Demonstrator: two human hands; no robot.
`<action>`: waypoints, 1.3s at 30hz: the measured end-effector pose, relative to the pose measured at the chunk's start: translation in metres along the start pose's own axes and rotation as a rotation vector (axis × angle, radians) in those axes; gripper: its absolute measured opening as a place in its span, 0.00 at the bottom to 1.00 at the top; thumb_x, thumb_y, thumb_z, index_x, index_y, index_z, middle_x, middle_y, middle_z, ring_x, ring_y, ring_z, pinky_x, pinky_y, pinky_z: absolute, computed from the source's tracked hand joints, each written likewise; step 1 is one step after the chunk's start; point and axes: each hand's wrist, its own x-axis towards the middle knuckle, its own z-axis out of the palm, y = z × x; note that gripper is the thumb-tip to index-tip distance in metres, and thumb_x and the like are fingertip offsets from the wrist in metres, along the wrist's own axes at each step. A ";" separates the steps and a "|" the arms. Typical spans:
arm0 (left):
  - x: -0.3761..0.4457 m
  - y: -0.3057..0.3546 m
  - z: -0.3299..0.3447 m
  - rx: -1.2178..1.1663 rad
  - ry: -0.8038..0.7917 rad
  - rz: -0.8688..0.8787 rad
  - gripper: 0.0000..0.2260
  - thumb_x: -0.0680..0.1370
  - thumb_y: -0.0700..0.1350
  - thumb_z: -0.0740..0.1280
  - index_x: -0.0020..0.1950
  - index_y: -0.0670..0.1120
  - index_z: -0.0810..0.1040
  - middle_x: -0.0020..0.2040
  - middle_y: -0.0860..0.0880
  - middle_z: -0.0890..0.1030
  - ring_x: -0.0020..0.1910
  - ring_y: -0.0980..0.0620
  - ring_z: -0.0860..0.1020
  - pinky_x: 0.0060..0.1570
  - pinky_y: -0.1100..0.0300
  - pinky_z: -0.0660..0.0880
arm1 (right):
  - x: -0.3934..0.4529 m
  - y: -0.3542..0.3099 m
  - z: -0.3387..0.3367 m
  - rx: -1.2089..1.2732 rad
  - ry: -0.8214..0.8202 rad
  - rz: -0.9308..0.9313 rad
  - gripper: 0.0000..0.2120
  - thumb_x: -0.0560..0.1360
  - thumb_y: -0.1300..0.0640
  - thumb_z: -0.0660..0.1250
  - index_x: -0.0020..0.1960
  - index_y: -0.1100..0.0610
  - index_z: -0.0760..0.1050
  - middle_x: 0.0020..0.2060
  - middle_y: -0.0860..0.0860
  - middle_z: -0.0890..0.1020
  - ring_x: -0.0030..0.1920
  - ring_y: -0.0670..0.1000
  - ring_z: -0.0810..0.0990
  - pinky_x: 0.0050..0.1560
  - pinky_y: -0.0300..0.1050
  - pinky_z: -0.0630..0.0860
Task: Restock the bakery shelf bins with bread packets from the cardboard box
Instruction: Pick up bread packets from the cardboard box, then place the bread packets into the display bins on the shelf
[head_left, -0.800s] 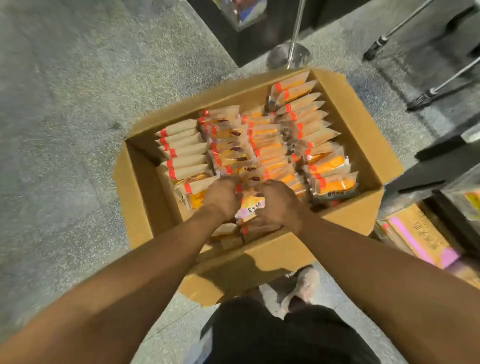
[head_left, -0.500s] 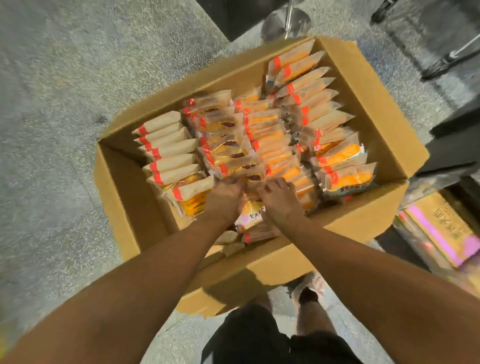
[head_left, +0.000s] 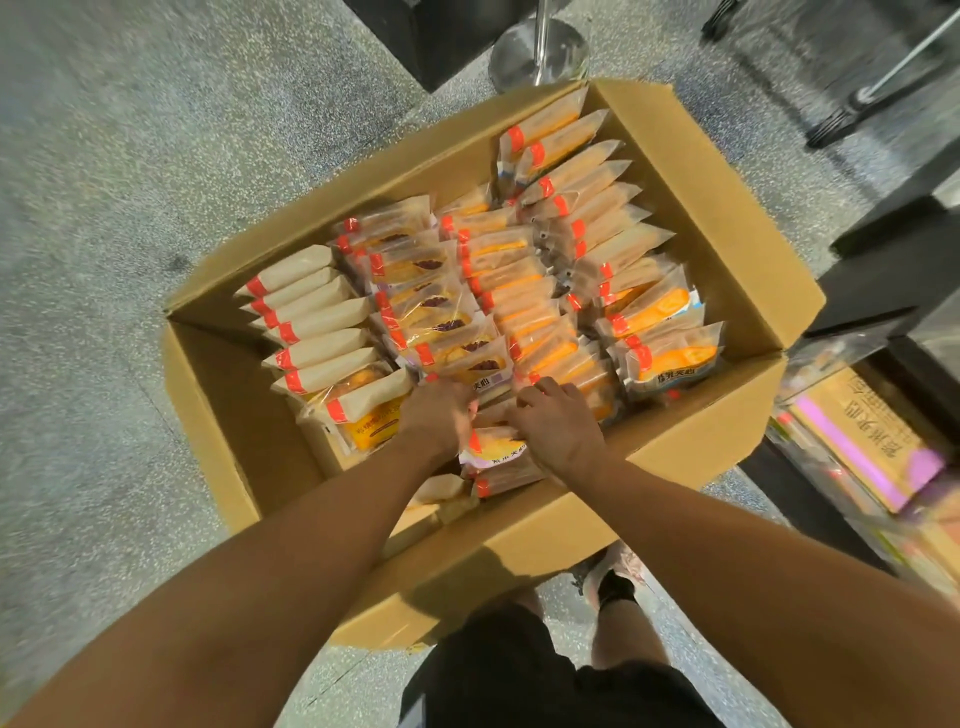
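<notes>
1. The box (head_left: 717, 218) is seen on the floor, open and nearly full — packets (head_left: 493, 291) stand in rows edge to edge.
2. Both hands are sunk among the packets at the near edge: the left hand (head_left: 436, 415) and right hand (head_left: 561, 426) are curled side by side, but what is gripped cannot be told.
3. The shelf bins are not clearly shown — restocking is judged barely begun.
</notes>
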 end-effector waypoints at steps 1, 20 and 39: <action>0.001 0.000 0.000 -0.005 0.000 0.004 0.06 0.80 0.44 0.63 0.46 0.52 0.77 0.48 0.49 0.81 0.47 0.47 0.78 0.42 0.56 0.74 | -0.003 0.001 0.000 0.010 0.010 -0.009 0.15 0.76 0.59 0.69 0.62 0.51 0.79 0.58 0.54 0.80 0.60 0.59 0.75 0.55 0.54 0.73; -0.003 0.011 -0.007 0.184 0.041 0.142 0.10 0.80 0.46 0.62 0.60 0.51 0.76 0.54 0.46 0.81 0.53 0.44 0.79 0.42 0.54 0.74 | -0.056 0.021 -0.007 0.118 0.175 -0.100 0.12 0.63 0.61 0.77 0.44 0.52 0.81 0.37 0.50 0.84 0.40 0.57 0.81 0.32 0.45 0.75; -0.062 0.309 -0.190 0.175 0.371 0.661 0.09 0.73 0.39 0.65 0.52 0.46 0.77 0.48 0.43 0.81 0.51 0.40 0.79 0.50 0.51 0.76 | -0.265 0.214 -0.177 0.548 0.370 0.475 0.17 0.69 0.48 0.74 0.57 0.45 0.78 0.46 0.49 0.85 0.49 0.55 0.83 0.46 0.49 0.78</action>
